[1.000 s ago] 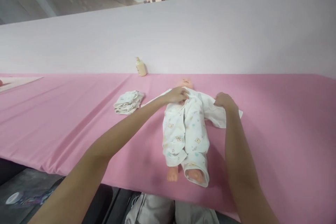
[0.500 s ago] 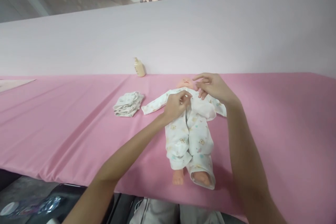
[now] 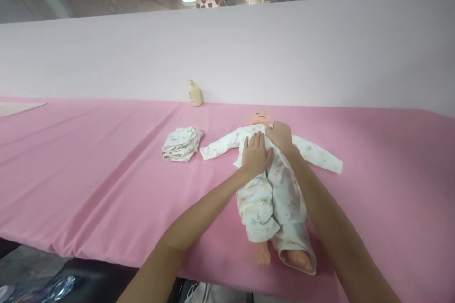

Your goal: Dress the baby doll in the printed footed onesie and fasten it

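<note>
A baby doll [image 3: 260,119] lies on its back, its head toward the wall, in a white romper [image 3: 289,201] printed with small figures. Both sleeves spread out sideways, and the bare feet show at the leg openings. Flat on the romper's chest rests my left hand [image 3: 255,155], fingers extended. My right hand [image 3: 281,136] is at the collar on the right side, its fingers curled onto the cloth; the fingertips are partly hidden.
Left of the doll sits a folded stack of printed baby clothes [image 3: 182,144]. A cream pump bottle [image 3: 195,93] stands by the white wall [image 3: 227,57]. A pink cloth [image 3: 117,175] covers the table, and a pale sheet [image 3: 17,108] lies at the far left.
My left hand has flattened onto the doll's chest. My right hand came down from the air to the collar, and the right sleeve now lies farther out. The view shifted slightly.
</note>
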Action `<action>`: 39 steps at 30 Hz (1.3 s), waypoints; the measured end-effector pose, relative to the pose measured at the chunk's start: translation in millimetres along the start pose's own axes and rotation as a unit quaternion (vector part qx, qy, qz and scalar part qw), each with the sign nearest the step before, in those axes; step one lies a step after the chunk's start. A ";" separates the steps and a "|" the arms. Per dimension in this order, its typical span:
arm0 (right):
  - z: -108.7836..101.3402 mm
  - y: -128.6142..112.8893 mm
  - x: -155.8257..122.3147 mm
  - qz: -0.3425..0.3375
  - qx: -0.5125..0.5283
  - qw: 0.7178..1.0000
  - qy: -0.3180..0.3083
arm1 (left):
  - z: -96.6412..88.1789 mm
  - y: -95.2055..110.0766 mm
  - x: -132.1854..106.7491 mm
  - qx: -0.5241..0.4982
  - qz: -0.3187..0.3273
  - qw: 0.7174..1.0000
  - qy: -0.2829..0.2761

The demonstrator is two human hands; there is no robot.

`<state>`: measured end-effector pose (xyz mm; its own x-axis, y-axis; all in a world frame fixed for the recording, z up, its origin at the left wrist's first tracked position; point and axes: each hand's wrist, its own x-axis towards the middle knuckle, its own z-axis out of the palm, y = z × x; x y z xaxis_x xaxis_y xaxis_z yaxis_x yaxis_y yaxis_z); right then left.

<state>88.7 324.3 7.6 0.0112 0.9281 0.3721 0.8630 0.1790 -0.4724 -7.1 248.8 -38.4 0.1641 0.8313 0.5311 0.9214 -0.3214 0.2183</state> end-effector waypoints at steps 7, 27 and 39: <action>28.1 -5.9 21.9 0.033 0.132 0.990 0.038 | -4.7 -2.4 0.8 -0.049 -0.004 0.999 0.001; 34.7 14.7 9.7 0.045 0.295 0.949 0.106 | 18.5 -29.1 77.7 -0.095 -0.161 0.982 0.008; 31.4 13.9 5.7 0.039 0.378 0.917 0.120 | 21.5 -31.7 76.3 -0.156 -0.125 0.976 0.080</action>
<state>84.9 342.4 -22.0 0.2475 0.8649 0.4368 0.2597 0.3751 -0.8899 -16.2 332.2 -22.4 -0.1331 0.8280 0.5447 0.7694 -0.2601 0.5835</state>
